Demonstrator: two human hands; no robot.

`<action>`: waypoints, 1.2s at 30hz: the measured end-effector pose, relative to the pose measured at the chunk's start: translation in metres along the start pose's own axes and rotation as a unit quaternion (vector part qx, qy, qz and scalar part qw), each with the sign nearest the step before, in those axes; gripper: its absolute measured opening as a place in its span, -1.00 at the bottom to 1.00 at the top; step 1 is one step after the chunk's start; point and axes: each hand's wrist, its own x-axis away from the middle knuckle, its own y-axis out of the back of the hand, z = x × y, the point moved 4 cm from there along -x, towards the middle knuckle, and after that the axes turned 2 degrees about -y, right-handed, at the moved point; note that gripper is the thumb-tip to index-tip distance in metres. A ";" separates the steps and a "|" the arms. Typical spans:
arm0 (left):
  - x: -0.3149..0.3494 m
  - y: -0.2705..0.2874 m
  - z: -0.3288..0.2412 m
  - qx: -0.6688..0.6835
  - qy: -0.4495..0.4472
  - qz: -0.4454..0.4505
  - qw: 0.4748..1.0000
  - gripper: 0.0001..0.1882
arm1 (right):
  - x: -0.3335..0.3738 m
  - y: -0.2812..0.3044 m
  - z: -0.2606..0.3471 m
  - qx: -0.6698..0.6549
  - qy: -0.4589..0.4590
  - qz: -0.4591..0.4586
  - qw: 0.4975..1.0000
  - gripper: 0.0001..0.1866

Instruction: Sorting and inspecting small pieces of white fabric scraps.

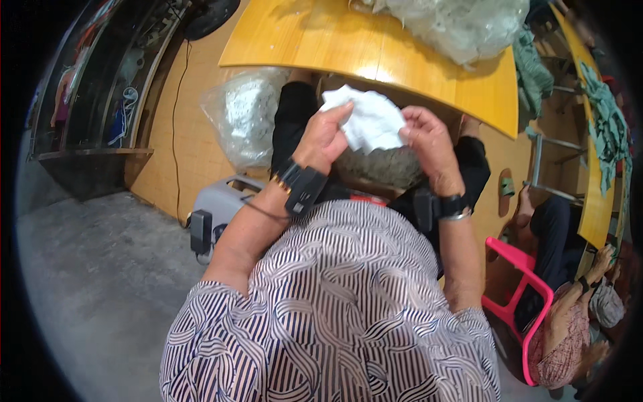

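Observation:
A small white cloth (370,120) with uneven edges is stretched between my two hands, above my lap and just short of the table's near edge. My left hand (323,139) is closed on its left side, the thumb lying on top. At the right edge of the cloth, my right hand (431,142) pinches it between thumb and curled fingers. Below the cloth, between my knees, shows a heap of greyish, translucent material (383,167); the cloth and my hands partly cover it, so its kind is unclear.
A yellow wooden table (301,40) stands ahead, bearing a clear plastic bag (462,27). Another clear bag (251,114) rests left of my knee. A grey case (224,201) is by my left arm. At right, a person sits on a pink chair (519,288) near green cloths (606,127).

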 end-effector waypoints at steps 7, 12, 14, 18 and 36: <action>0.019 0.083 -0.096 -0.009 -0.111 -0.086 0.990 -0.67 | -0.004 -0.010 0.046 0.084 0.054 0.015 0.995 -0.80; 0.025 0.173 -0.164 -0.001 -0.176 -0.218 0.960 -0.62 | -0.038 0.000 0.108 0.305 0.263 -0.143 0.904 -0.85; 0.039 0.215 -0.165 -0.013 -0.085 -0.338 0.937 -0.53 | -0.051 -0.001 0.131 0.391 0.305 -0.197 0.846 -0.85; 0.066 0.233 -0.151 -0.220 -0.084 -0.496 0.836 -0.43 | -0.063 -0.013 0.172 0.571 0.384 -0.324 0.649 -0.86; 0.035 0.022 -0.075 -0.124 0.002 0.021 0.992 -0.70 | -0.026 -0.002 0.088 0.263 0.191 -0.152 0.933 -0.84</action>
